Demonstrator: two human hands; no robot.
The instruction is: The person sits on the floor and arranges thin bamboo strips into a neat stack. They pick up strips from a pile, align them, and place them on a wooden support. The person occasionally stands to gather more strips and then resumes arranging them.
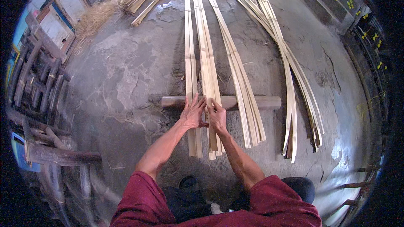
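Maroon sleeves [269, 197] seen lowest; left hand [192, 112] spread flat, right hand [216, 115] closed on bamboo strips [209, 75] laid across round log [261, 102]. Strips judged light, springy, splintery; best gripped near log.

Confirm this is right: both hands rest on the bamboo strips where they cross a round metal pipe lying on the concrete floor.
One detail is off. The head view shows the left hand and right hand on the bamboo strips where they cross a round wooden log, not a metal pipe. It does lie on the concrete floor.
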